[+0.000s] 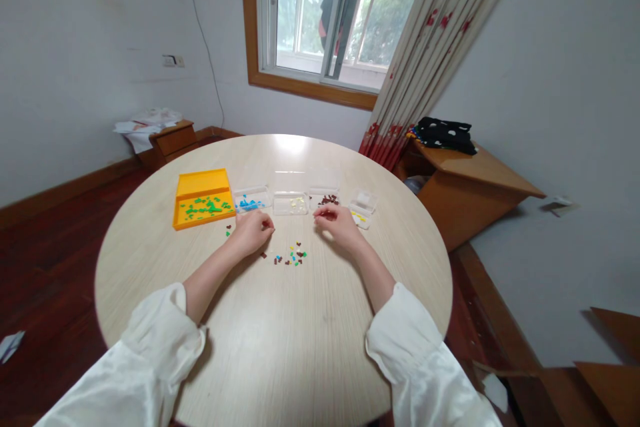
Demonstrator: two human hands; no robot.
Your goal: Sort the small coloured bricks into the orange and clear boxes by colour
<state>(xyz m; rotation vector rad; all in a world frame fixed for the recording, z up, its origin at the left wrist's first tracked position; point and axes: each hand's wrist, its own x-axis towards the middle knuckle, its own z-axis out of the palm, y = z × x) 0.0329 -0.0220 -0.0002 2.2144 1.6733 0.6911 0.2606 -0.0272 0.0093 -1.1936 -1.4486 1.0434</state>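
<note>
My left hand [254, 232] is closed over the table in front of the clear boxes, fingertips pinched together; anything between them is too small to make out. In front of the clear box of brown pieces [329, 200], my right hand [340, 225] has its thumb and fingers drawn into a pinch, its contents hidden. Between and below the hands lies a loose scatter of tiny brown, green, blue and yellow pieces [294, 257]. Other clear boxes hold blue pieces [249, 203], pale yellow pieces [298, 203] and yellow pieces [359, 217], the last partly behind my right hand.
An open orange case [204, 180] with green pieces stands at the left of the round table [295, 340]. Beyond the table are a window [320, 13], a curtain [430, 33], a wooden cabinet [450, 193] with dark cloth, and a small stand [175, 140] with papers.
</note>
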